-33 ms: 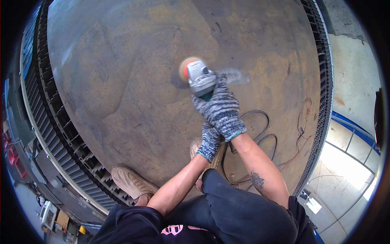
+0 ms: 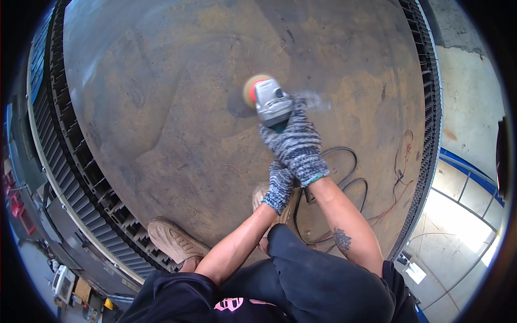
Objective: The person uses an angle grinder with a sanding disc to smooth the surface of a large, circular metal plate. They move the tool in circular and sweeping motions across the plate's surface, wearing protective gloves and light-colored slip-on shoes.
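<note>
An angle grinder [image 2: 273, 102] with a grey metal head is held over a large brown metal plate [image 2: 199, 107]. Its round tan disc [image 2: 251, 90], with a red centre, is smeared as if spinning. Wrapped round the grinder body just behind the head is my right hand [image 2: 299, 144], in a black-and-white knitted glove. My left hand [image 2: 280, 185], gloved alike, closes on the rear end of the tool, below the right; its fingers are mostly hidden. A pale scuffed patch [image 2: 316, 101] shows on the plate right of the grinder head, and a dark patch [image 2: 239, 107] left of it.
A black cable [image 2: 353, 161] loops on the plate at my right, near thin reddish wires [image 2: 401, 172]. My shoes [image 2: 175, 239] rest on the plate. Dark slatted grating [image 2: 102, 183] borders the plate at left, and another toothed edge [image 2: 429, 107] runs along the right.
The angle grinder and both gloved hands have shifted slightly to the right. More of the dark patch shows left of the disc.
</note>
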`<action>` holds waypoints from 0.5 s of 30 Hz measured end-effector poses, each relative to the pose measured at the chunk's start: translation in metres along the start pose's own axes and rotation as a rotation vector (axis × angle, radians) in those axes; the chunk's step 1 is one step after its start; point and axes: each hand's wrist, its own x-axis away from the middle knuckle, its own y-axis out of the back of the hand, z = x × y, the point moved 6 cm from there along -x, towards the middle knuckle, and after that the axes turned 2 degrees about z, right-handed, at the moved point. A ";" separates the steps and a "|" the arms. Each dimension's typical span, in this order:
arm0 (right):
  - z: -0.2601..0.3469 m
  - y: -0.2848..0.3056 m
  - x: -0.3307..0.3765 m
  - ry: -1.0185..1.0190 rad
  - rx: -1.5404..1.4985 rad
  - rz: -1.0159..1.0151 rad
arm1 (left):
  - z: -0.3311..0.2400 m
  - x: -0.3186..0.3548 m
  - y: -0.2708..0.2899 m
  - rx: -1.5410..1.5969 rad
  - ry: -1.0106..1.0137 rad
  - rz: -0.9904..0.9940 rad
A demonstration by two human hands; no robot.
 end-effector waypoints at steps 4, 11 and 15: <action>-0.008 0.030 -0.002 -0.111 -0.073 -0.152 | -0.037 0.006 -0.053 -0.179 0.049 0.126; -0.030 0.068 -0.035 -0.188 -0.150 -0.281 | -0.056 -0.023 -0.105 -0.274 0.118 0.184; -0.029 0.083 -0.045 -0.219 -0.168 -0.317 | -0.068 -0.031 -0.128 -0.291 0.166 0.217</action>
